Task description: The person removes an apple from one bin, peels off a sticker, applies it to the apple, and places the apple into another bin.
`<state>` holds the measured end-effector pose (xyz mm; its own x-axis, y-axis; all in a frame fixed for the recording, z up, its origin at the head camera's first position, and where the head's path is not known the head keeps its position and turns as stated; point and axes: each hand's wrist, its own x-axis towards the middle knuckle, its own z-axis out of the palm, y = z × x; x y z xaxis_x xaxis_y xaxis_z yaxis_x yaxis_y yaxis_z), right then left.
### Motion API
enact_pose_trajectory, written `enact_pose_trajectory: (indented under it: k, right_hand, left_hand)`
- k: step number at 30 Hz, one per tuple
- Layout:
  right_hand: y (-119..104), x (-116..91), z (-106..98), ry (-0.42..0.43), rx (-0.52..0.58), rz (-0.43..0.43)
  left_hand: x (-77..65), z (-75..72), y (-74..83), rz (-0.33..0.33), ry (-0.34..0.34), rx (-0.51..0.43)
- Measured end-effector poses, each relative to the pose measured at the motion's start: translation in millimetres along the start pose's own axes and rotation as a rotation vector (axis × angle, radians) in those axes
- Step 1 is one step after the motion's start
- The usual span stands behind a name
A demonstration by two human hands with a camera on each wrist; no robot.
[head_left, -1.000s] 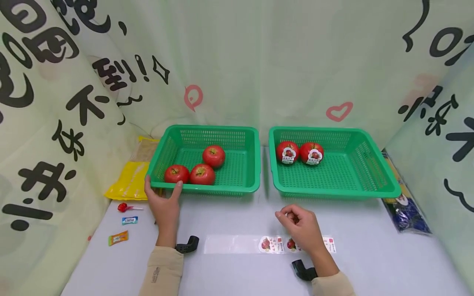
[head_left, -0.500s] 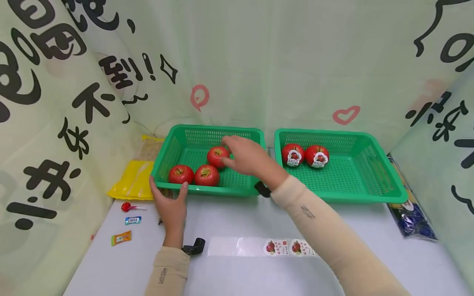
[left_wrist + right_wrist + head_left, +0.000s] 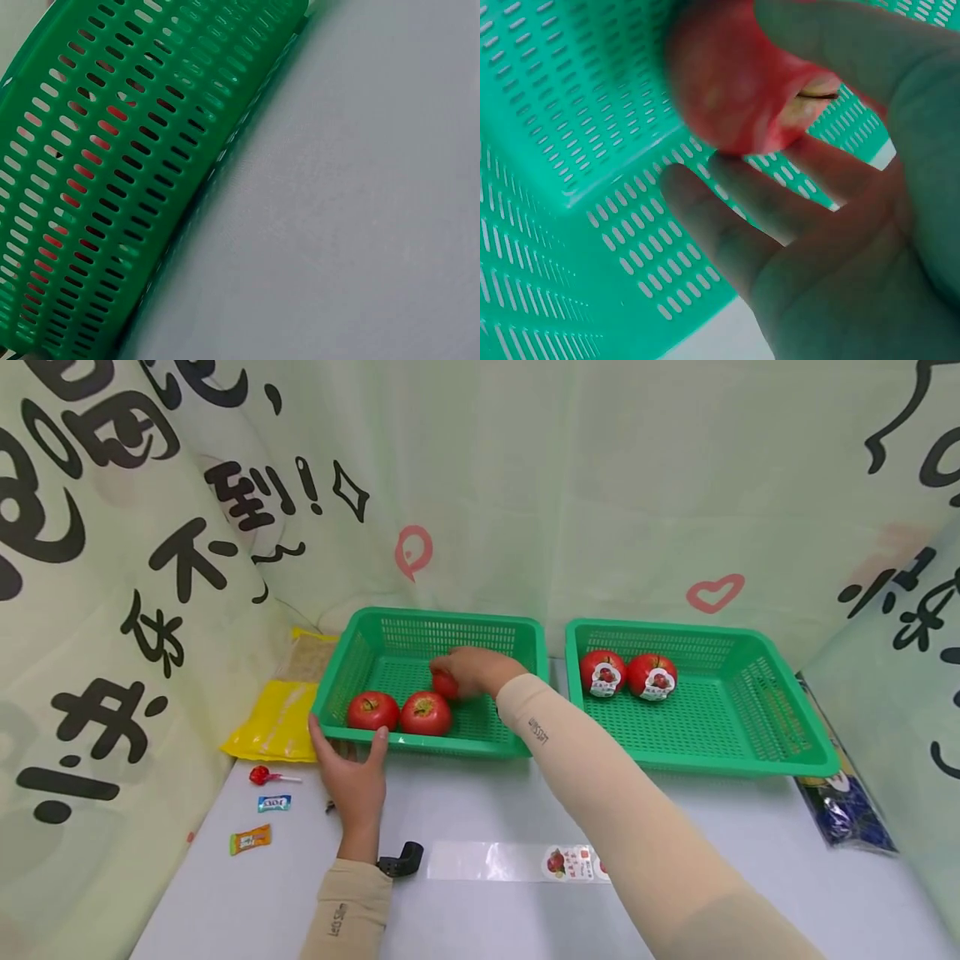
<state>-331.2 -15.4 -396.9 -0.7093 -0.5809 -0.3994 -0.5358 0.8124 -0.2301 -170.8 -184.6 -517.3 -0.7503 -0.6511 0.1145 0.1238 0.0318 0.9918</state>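
My right hand (image 3: 476, 670) reaches into the left green basket (image 3: 480, 747) and grips an apple (image 3: 444, 686), mostly hidden under the hand. In the right wrist view the thumb lies above this apple (image 3: 727, 82) and the fingers reach beneath it; its stem end shows. Two more red apples, one at the left (image 3: 372, 710) and one beside it (image 3: 426, 713), sit at the basket's front without stickers. My left hand (image 3: 356, 789) holds that basket's front left corner, thumb at the rim. The left wrist view shows the slotted basket wall (image 3: 127, 165) with red behind it.
A second green basket (image 3: 720, 766) on the right holds two stickered apples (image 3: 602, 673). A sticker strip (image 3: 487, 862) lies in front, partly under the right arm. At left are a yellow packet (image 3: 277, 722), a lollipop (image 3: 260, 775) and two wrapped candies (image 3: 273, 803). A dark packet (image 3: 847, 810) lies at right.
My right hand has gone from above the sticker strip into the left basket and taken hold of the back apple. My left hand stays at the basket corner. The head view has shifted slightly.
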Motion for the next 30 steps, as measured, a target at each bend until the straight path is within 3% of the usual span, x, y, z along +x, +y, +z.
enact_pose_trajectory:
  k: [4, 10, 15, 19, 23, 26, 30]
  right_hand:
    - [4.8, -8.4, 2.9, -0.009, -0.051, 0.011]
    - [10.9, -23.0, 3.2, -0.069, -0.014, 0.080]
    - [11.4, -45.1, -9.2, 0.017, -0.057, 0.064]
    - [15.0, -83.6, -27.0, 0.162, -0.019, 0.053]
    - [26.2, -140.2, -30.6, 0.332, 0.073, 0.020]
    - [36.7, -182.3, -13.1, 0.419, 0.176, -0.055]
    - [44.4, -223.1, 37.0, 0.485, 0.361, -0.122]
  left_hand:
    - [-1.3, 1.9, 2.8, 0.013, -0.002, -0.033]
    - [-2.0, 2.3, 4.8, 0.008, -0.004, -0.038]
    - [-1.4, 0.8, 3.1, 0.015, 0.005, -0.024]
    - [-1.6, 0.6, 2.8, 0.009, 0.001, -0.020]
    - [-3.7, 1.1, 3.9, -0.008, -0.015, -0.021]
    - [-5.0, 0.9, 4.8, -0.022, -0.025, -0.018]
    - [-7.1, 1.7, 9.6, -0.042, -0.034, -0.008]
